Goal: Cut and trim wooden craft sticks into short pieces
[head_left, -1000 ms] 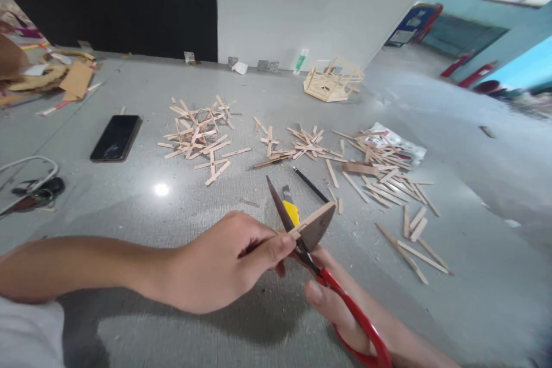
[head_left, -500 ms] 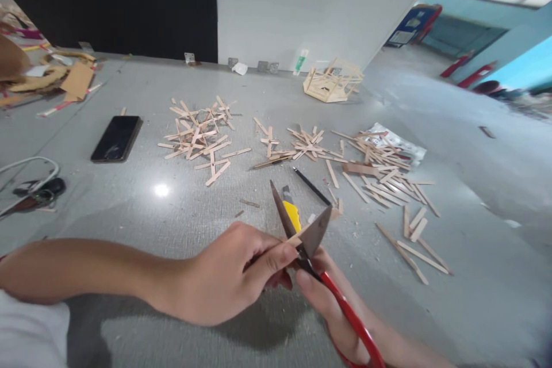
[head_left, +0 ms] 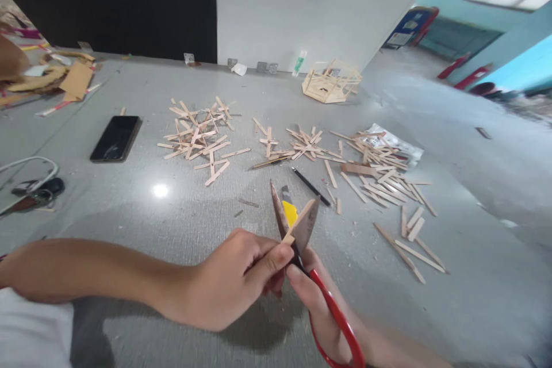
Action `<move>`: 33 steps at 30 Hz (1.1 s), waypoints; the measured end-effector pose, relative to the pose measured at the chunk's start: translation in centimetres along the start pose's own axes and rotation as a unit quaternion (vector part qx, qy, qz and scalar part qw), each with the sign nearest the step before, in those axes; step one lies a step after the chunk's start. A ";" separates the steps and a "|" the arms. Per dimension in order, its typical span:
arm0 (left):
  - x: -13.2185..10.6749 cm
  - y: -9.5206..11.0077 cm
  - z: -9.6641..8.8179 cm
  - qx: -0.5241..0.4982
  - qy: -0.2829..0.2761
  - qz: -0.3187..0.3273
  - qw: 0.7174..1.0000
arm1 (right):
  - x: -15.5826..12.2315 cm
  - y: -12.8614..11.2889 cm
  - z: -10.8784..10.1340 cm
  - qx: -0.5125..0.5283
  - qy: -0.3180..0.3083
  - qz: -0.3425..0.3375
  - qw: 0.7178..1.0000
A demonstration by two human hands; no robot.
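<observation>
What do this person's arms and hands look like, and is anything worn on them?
Both hands are bare: no gloves, and no ring or watch shows. The left hand and its forearm are uncovered up to a white sleeve at lower left. The right hand and the little forearm in view are uncovered too.

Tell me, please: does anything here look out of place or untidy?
Yes: wooden sticks lie scattered in loose crossed heaps on the floor, not stacked. A phone lies bare on the floor beside them, and a yellow knife lies just beyond the scissors, near the left hand holding a stick.
</observation>
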State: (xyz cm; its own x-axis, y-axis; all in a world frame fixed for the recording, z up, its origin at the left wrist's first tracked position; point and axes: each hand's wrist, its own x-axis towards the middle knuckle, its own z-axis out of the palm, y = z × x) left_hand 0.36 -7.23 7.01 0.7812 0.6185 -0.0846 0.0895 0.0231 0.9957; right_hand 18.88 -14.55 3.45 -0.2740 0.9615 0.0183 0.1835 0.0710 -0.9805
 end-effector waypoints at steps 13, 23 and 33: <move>0.2 2.3 -1.9 0.047 -0.032 -0.022 0.998 | 1.0 -0.6 -2.3 0.024 -0.075 0.005 0.997; 0.1 3.6 -2.5 0.123 -0.034 -0.045 0.991 | 1.1 -1.1 -2.8 -0.015 -0.053 0.020 0.998; 0.1 1.4 -1.0 0.040 -0.018 -0.008 0.999 | 1.1 -0.7 -0.6 0.066 0.006 -0.004 0.998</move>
State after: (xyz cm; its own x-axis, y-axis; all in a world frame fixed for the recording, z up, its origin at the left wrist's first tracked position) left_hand -0.03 -6.38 8.38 0.8011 0.5895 -0.1037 0.1502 -0.0302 0.9882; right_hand 19.02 -13.41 4.24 -0.2631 0.9644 0.0276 0.0555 0.0437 -0.9975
